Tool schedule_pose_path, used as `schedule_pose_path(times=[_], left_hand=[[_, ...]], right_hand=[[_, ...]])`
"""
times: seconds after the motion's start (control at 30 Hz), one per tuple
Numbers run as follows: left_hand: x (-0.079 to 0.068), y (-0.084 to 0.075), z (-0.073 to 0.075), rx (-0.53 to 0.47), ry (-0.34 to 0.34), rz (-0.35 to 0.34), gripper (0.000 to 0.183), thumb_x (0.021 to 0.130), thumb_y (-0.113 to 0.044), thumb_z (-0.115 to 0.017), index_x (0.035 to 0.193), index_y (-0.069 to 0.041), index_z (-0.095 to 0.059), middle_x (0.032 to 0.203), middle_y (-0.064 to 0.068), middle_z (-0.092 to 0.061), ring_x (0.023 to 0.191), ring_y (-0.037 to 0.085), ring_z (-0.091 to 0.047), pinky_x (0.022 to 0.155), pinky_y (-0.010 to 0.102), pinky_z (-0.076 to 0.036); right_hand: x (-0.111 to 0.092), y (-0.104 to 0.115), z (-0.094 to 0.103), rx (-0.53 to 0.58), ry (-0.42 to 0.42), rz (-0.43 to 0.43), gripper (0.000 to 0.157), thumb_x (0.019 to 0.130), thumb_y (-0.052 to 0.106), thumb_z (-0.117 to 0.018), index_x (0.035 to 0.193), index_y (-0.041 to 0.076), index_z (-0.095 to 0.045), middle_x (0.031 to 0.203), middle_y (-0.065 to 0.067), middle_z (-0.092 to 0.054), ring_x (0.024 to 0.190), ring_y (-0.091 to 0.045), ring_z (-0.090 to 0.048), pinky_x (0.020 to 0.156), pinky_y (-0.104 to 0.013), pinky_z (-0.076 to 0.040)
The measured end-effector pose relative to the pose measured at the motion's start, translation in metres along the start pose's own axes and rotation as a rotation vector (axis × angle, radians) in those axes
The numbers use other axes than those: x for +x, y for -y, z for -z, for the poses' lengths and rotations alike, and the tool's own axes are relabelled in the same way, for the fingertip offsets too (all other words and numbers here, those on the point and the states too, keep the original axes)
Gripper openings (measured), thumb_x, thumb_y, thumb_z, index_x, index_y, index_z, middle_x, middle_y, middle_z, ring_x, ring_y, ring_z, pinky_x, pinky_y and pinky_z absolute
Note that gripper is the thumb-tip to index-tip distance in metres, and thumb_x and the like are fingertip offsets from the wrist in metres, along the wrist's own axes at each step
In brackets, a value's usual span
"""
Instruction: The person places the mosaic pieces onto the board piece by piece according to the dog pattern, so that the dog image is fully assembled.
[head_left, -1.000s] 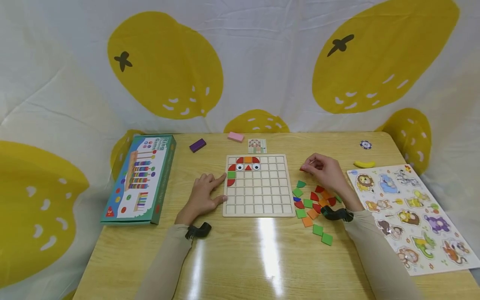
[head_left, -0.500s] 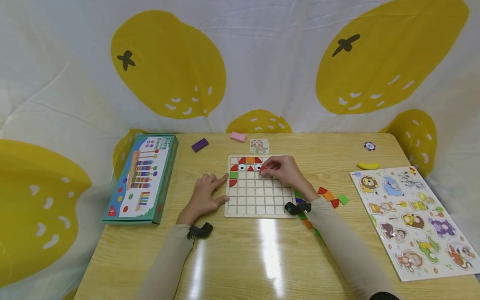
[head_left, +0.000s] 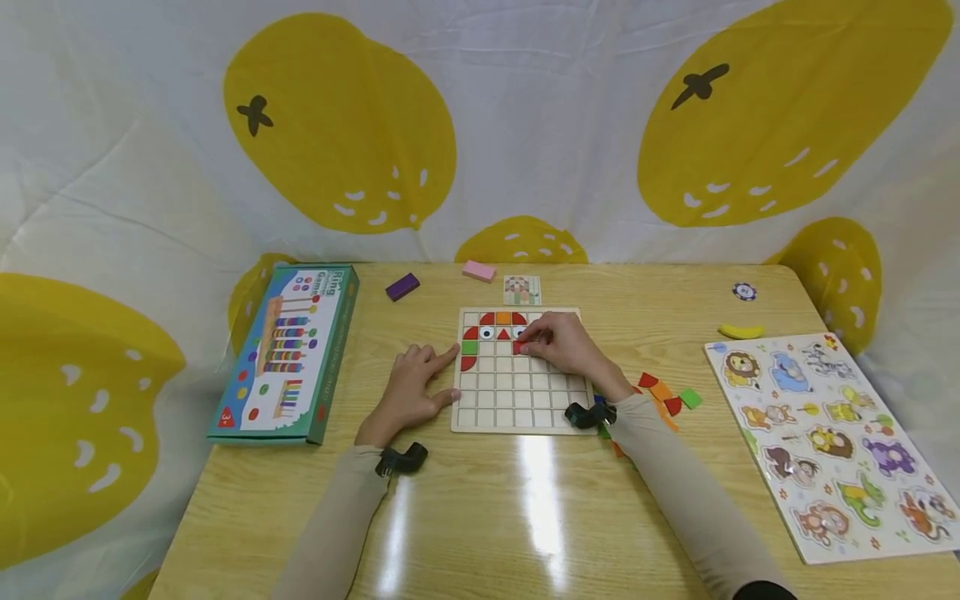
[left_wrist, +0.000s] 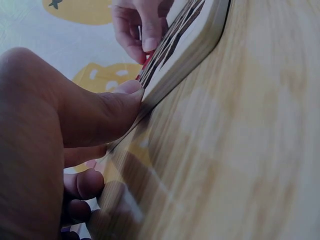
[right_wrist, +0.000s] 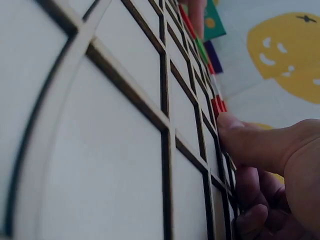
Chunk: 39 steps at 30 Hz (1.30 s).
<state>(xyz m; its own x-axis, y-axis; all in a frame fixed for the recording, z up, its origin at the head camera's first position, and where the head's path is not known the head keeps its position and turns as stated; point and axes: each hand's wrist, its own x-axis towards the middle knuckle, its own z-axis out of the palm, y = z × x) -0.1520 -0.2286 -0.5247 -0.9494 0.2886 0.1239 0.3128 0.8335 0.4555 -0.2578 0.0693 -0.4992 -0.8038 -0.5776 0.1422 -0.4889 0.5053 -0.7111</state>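
Observation:
A wooden grid board [head_left: 517, 400] lies mid-table, with red rounded pieces, an orange square [head_left: 503, 318], a green square [head_left: 469, 347] and two eye tiles in its upper left cells. My right hand [head_left: 566, 342] is over the board and pinches a small red piece [head_left: 517, 347] just below the right eye tile; its exact shape is partly covered by the fingers. In the right wrist view the thumb tip is against that red piece [right_wrist: 218, 106]. My left hand [head_left: 408, 387] touches the board's left edge with forefinger and thumb spread apart.
Loose coloured pieces [head_left: 660, 390] lie right of the board, partly under my right forearm. A picture card [head_left: 522, 290], pink block [head_left: 478, 271] and purple block [head_left: 402, 287] are behind it. A game box [head_left: 285, 358] stands left; an animal puzzle [head_left: 832, 442] and toy banana [head_left: 741, 332] lie right.
My right hand has carried the red piece leftward from beside the loose pieces onto the board, then slightly lower, under the right eye tile. My left hand has stayed at the board's edge.

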Motion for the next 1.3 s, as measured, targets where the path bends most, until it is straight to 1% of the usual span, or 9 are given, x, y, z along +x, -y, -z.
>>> schedule_pose_path(times=[0.17,0.27,0.37,0.5,0.63,0.77,1.03,1.13,1.3], left_hand=[[0.001,-0.001,0.000,0.011,-0.003,-0.006,0.073,0.084,-0.047,-0.071,0.149,-0.024,-0.046,0.089,0.000,-0.041,0.082,0.019,-0.032,0.074,0.035,-0.022],[0.001,-0.003,0.000,0.001,-0.009,-0.010,0.073,0.083,-0.046,-0.071,0.148,-0.023,-0.047,0.088,0.000,-0.041,0.081,0.019,-0.032,0.074,0.035,-0.022],[0.001,-0.004,0.000,-0.006,-0.007,-0.011,0.073,0.084,-0.046,-0.071,0.148,-0.022,-0.047,0.089,0.001,-0.041,0.081,0.019,-0.032,0.074,0.035,-0.022],[0.000,-0.006,0.001,-0.006,0.003,0.003,0.074,0.084,-0.047,-0.071,0.149,-0.022,-0.047,0.089,0.002,-0.041,0.082,0.020,-0.032,0.075,0.036,-0.022],[-0.001,-0.004,0.002,-0.003,0.002,0.008,0.074,0.084,-0.047,-0.071,0.149,-0.023,-0.047,0.089,0.002,-0.041,0.082,0.020,-0.032,0.075,0.036,-0.022],[-0.003,0.000,0.003,-0.013,-0.017,0.001,0.073,0.084,-0.047,-0.071,0.148,-0.023,-0.047,0.088,0.001,-0.040,0.081,0.019,-0.032,0.074,0.036,-0.022],[-0.001,-0.001,0.002,-0.007,-0.013,-0.007,0.074,0.084,-0.048,-0.070,0.149,-0.022,-0.047,0.089,0.001,-0.041,0.082,0.019,-0.032,0.075,0.036,-0.022],[0.000,-0.003,0.001,-0.003,-0.002,-0.001,0.074,0.084,-0.048,-0.071,0.149,-0.023,-0.046,0.089,0.001,-0.041,0.082,0.020,-0.032,0.075,0.036,-0.022],[-0.001,-0.004,0.002,0.007,0.011,0.017,0.075,0.083,-0.047,-0.071,0.149,-0.024,-0.045,0.090,0.001,-0.041,0.083,0.020,-0.032,0.075,0.036,-0.022]], right_hand=[[-0.004,-0.001,0.006,0.013,-0.019,0.008,0.013,0.084,0.019,-0.080,0.097,0.015,-0.079,0.087,0.001,-0.069,0.070,-0.012,-0.058,0.064,-0.029,-0.048],[-0.015,-0.004,0.022,0.022,-0.049,-0.010,0.017,0.085,0.023,-0.079,0.100,0.015,-0.079,0.088,0.003,-0.067,0.073,-0.013,-0.059,0.066,-0.029,-0.048],[-0.037,-0.008,0.053,-0.013,-0.047,-0.076,0.021,0.086,0.025,-0.078,0.103,0.013,-0.077,0.088,0.002,-0.067,0.077,-0.015,-0.060,0.068,-0.030,-0.049],[-0.076,-0.018,0.099,-0.149,0.036,-0.199,0.026,0.085,0.025,-0.079,0.105,0.008,-0.075,0.088,0.000,-0.069,0.078,-0.016,-0.062,0.069,-0.033,-0.050],[-0.112,-0.031,0.124,-0.257,0.106,-0.314,0.032,0.083,0.033,-0.080,0.102,0.008,-0.074,0.089,-0.001,-0.070,0.077,-0.015,-0.061,0.070,-0.034,-0.049],[-0.129,-0.041,0.124,-0.247,0.145,-0.355,0.032,0.082,0.037,-0.080,0.099,0.010,-0.073,0.087,0.000,-0.068,0.075,-0.013,-0.059,0.070,-0.032,-0.048],[-0.131,-0.045,0.114,-0.177,0.149,-0.357,0.016,0.088,0.021,-0.075,0.096,0.009,-0.068,0.087,-0.003,-0.064,0.076,-0.016,-0.056,0.067,-0.028,-0.047],[-0.130,-0.045,0.113,-0.171,0.113,-0.337,0.013,0.091,0.019,-0.072,0.097,0.009,-0.066,0.088,-0.003,-0.065,0.077,-0.017,-0.058,0.067,-0.029,-0.048],[-0.121,-0.042,0.108,-0.154,0.006,-0.249,0.013,0.094,0.022,-0.069,0.100,0.012,-0.066,0.090,-0.002,-0.067,0.080,-0.016,-0.062,0.070,-0.026,-0.050]])
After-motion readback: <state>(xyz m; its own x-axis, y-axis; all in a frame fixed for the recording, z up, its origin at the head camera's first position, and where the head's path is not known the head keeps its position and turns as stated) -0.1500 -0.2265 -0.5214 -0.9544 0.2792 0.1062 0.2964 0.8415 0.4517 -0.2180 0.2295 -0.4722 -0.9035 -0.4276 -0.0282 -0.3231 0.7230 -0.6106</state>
